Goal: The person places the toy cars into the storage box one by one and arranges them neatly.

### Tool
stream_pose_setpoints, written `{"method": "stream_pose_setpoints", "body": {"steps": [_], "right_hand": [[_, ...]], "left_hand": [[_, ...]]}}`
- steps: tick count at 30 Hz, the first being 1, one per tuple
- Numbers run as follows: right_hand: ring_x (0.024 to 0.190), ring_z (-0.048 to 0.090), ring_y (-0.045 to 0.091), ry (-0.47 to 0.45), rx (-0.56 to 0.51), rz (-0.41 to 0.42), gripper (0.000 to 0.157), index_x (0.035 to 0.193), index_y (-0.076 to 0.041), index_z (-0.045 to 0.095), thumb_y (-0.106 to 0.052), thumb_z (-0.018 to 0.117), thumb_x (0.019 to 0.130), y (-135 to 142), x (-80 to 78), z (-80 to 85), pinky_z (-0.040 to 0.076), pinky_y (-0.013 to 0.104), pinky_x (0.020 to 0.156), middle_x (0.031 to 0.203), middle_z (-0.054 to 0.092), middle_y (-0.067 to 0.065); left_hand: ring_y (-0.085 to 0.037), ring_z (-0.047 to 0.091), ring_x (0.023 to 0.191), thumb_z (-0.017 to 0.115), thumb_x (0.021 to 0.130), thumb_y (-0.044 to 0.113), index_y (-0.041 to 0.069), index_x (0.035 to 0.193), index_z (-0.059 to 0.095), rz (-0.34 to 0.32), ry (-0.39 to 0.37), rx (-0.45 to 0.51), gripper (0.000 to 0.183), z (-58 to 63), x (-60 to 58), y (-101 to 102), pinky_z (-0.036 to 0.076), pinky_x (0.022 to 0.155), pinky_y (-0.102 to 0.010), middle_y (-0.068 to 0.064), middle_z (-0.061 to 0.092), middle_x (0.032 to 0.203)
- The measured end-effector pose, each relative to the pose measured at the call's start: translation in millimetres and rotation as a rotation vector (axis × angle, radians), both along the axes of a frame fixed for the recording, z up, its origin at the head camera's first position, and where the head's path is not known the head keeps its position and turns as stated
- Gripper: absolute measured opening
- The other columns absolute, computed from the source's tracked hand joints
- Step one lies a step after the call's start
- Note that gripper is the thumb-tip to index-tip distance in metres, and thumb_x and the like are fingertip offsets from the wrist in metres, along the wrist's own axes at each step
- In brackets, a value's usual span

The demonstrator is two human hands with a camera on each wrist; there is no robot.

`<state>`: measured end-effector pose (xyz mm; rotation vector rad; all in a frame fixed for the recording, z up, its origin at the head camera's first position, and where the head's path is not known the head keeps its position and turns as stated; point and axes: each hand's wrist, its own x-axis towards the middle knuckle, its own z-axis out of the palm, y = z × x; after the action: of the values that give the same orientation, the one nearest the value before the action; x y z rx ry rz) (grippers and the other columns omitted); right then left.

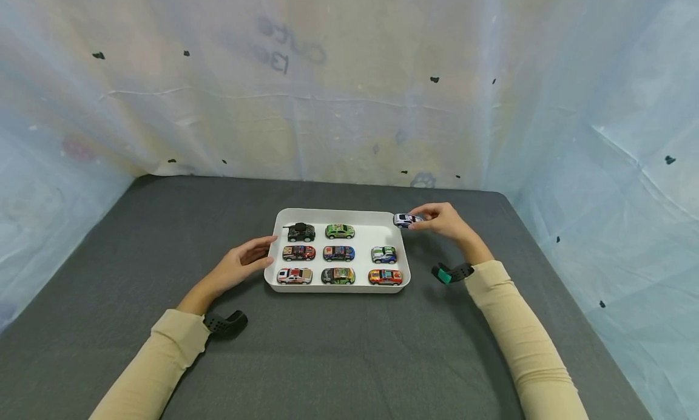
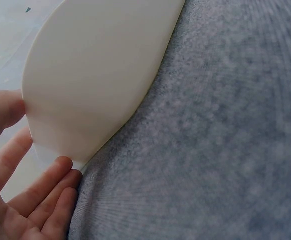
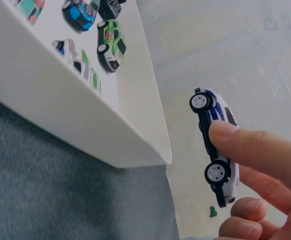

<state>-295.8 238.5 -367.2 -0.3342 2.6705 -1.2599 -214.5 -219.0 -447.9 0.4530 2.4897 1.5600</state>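
Note:
A white tray [image 1: 322,289] holds several small toy cars in rows, among them a green car [image 1: 340,231], a black vehicle with a gun-like barrel [image 1: 300,232] and a white-and-green car [image 1: 384,255]. My right hand [image 1: 443,220] pinches a white-and-blue toy car [image 3: 218,145] between thumb and fingers, raised at the tray's back right corner. In the right wrist view its wheels and dark underside face the tray. At the tray's left end, my left hand [image 1: 240,263] rests its extended fingertips [image 2: 63,164] against the outer wall.
A dark grey cloth [image 1: 327,359] covers the table beneath the tray. Pale translucent sheeting [image 1: 349,128] with small dark marks hangs behind and at both sides. Black bands [image 1: 225,324] are worn at both wrists.

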Motion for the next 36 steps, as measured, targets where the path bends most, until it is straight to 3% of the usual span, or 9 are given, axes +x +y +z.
{"method": "stream_pose_setpoints", "body": {"steps": [15,25,31,36], "right_hand": [[0.059,0.032,0.009,-0.017,-0.025,0.017,0.037,0.115,0.002,0.068,-0.012,0.077,0.082,-24.8,-7.9,0.7,0.031,0.023,0.057,0.064,0.032,-0.004],[0.060,0.033,0.012,-0.058,-0.016,0.001,0.037,0.117,-0.005,0.069,-0.017,0.076,0.083,-32.3,-12.3,-5.4,0.034,0.025,0.059,0.062,0.034,-0.005],[0.061,0.034,0.011,-0.080,-0.031,0.012,0.038,0.118,-0.002,0.068,-0.014,0.076,0.083,-38.8,-15.6,-8.4,0.035,0.025,0.060,0.061,0.034,-0.007],[0.070,0.047,0.010,-0.116,-0.002,-0.020,0.039,0.119,-0.003,0.068,-0.016,0.076,0.083,-44.2,-19.3,-13.9,0.035,0.026,0.062,0.062,0.039,-0.007]], "left_hand": [[-0.040,0.036,0.141,0.059,0.097,0.029,0.013,0.149,0.038,-0.006,-0.002,0.005,0.058,1.5,0.0,2.3,0.033,0.114,-0.057,-0.016,0.034,0.156],[-0.038,0.037,0.141,0.059,0.097,0.028,0.012,0.149,0.037,-0.013,0.000,0.009,0.058,0.3,-1.2,3.9,0.033,0.114,-0.056,-0.015,0.034,0.156],[-0.038,0.037,0.141,0.059,0.097,0.029,0.012,0.149,0.038,-0.007,0.000,0.012,0.058,0.1,-1.6,4.9,0.033,0.114,-0.055,-0.015,0.035,0.156],[-0.038,0.037,0.141,0.060,0.097,0.028,0.012,0.148,0.038,-0.006,0.001,0.012,0.059,0.2,-1.3,4.8,0.033,0.114,-0.055,-0.015,0.035,0.156]]}}
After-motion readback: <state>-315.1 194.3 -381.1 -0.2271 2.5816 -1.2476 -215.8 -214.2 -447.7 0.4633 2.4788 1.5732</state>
